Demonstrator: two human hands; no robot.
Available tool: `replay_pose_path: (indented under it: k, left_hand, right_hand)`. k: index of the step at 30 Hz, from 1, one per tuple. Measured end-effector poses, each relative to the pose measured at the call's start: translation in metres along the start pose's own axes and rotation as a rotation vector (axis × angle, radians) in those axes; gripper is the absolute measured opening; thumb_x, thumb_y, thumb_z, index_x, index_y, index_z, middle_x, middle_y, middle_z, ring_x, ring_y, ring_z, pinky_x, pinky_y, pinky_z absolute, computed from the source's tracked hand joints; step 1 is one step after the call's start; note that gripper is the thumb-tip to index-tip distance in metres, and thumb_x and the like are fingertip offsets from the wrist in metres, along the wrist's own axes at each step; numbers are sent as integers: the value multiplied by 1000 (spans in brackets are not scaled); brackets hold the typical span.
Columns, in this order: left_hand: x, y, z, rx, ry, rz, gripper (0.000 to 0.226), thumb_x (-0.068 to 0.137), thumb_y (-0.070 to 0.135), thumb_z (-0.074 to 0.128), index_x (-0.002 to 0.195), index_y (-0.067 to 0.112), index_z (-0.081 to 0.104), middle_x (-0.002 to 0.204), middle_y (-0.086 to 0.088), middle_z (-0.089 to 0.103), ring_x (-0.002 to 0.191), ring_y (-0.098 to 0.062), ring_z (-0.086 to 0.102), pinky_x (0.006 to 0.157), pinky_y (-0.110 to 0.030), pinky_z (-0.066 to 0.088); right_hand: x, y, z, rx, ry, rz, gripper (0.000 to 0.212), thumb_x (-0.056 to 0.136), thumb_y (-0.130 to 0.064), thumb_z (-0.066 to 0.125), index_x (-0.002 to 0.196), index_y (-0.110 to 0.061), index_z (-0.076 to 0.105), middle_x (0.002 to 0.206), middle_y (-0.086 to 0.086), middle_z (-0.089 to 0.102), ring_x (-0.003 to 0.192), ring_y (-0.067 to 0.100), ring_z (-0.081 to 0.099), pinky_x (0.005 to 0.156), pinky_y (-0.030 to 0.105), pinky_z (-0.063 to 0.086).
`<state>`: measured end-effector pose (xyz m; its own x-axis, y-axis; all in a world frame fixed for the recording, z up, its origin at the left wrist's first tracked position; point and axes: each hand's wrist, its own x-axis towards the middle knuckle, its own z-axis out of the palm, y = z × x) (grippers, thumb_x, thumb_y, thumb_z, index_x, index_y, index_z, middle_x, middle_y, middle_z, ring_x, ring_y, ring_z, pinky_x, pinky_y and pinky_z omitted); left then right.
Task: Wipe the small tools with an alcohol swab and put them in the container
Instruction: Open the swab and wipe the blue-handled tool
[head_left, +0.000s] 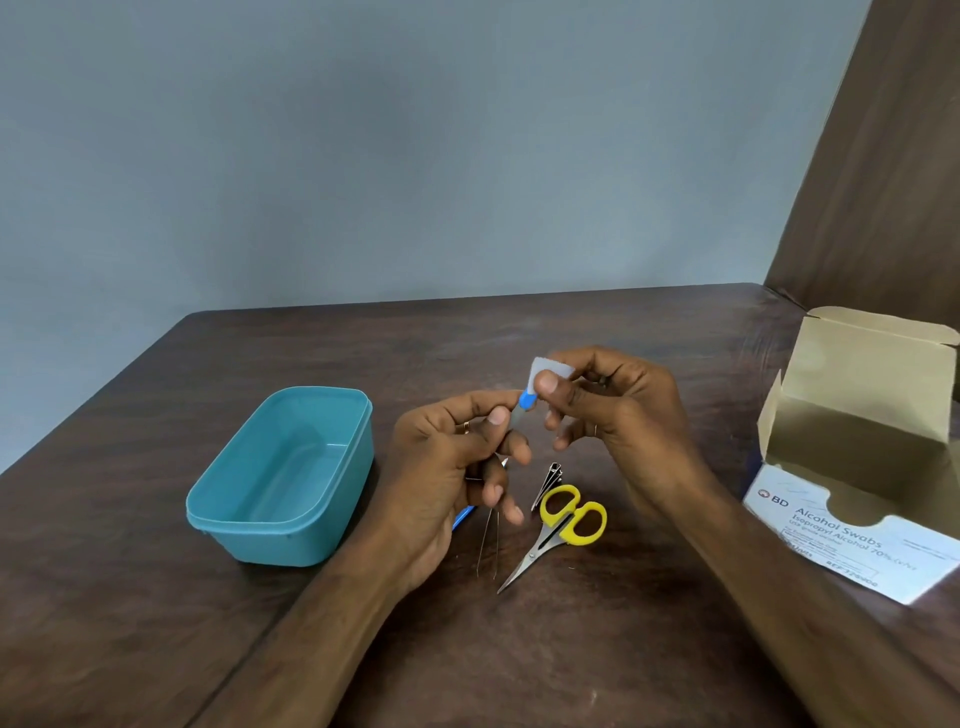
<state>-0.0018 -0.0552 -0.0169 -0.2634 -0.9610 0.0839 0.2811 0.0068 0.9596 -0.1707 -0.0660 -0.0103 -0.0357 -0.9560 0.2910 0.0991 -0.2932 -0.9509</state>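
left hand (447, 467) pinches the blue-tipped tool (525, 402) upright; right hand (613, 415) fingers (548, 384) fold the swab (550, 370) over its tip (above the tabletop (623, 649)).

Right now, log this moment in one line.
left hand: holds blue-tipped tool | right hand: wiping it, swab | container: empty | scissors: on table

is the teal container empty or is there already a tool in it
Empty. The teal container stands open on the table and its bare floor shows, with no tool inside; the scissors lie outside it.
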Motion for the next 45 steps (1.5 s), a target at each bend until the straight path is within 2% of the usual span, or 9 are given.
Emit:
replay_pose_path:
  k: [7,16,20,24,30,34,37,40,45]
  left_hand:
    - [1,0,0,42,23,18,23,97,5,52,111,6,70,74,-16,65,40,-13,44,44,-31,53]
    - [0,-1,4,72,35,66,21,97,7,51,110,4,68,67,-15,61,35,-14,44,41,-30,53]
    - [-1,-3,5,69,43,78,18,98,8,51,107,2,66,61,-12,56,32,-13,39,39,-29,51]
    - [-1,-3,4,58,43,67,14,98,8,52,100,2,65,58,-11,53,30,-11,34,36,-26,46]
    - [0,-1,3,64,-1,43,16,97,10,53,95,3,67,59,-10,51,34,-10,31,36,-23,42]
    - [0,-3,1,116,-30,66,17,97,7,52,98,0,67,62,-12,52,39,-12,34,39,-26,44]
    - [0,-5,2,246,-29,152,18,98,3,50,92,0,67,61,-10,54,42,-13,39,43,-31,49]
    - [2,-7,0,508,33,363,25,98,-1,50,85,13,67,60,0,57,45,-11,47,46,-35,53]
    - [4,-7,-7,981,151,772,20,93,20,48,93,16,68,72,16,61,63,1,57,56,-14,46]
  right_hand:
    - [-3,-1,4,-11,-40,-7,24,73,2,81,83,-19,74,77,1,72,55,18,58,50,32,52]
    - [-3,1,3,-17,12,-1,18,81,-8,77,99,-12,75,89,19,72,57,19,58,52,35,53]
    - [-3,1,3,0,-20,7,21,79,-7,77,99,-12,76,79,7,72,55,18,57,53,33,53]
    - [-3,1,3,6,-54,28,28,78,-9,77,105,-12,76,80,8,69,55,18,54,52,33,52]
    - [-4,-4,1,186,-118,150,24,78,-24,71,98,-12,76,69,5,67,54,16,52,54,31,50]
    - [-7,-12,0,323,-232,296,19,83,-28,64,86,-18,79,62,5,62,44,15,55,43,26,48]
    - [-8,-19,-5,401,-305,440,18,85,-25,60,83,-15,75,63,8,66,44,16,63,35,22,47]
    - [-7,-22,-12,419,-324,564,17,85,-24,61,94,-12,68,70,12,71,47,18,67,34,23,49]
    - [-5,-24,-14,372,-314,666,19,76,-21,70,86,-5,74,75,12,70,52,15,69,38,25,54]
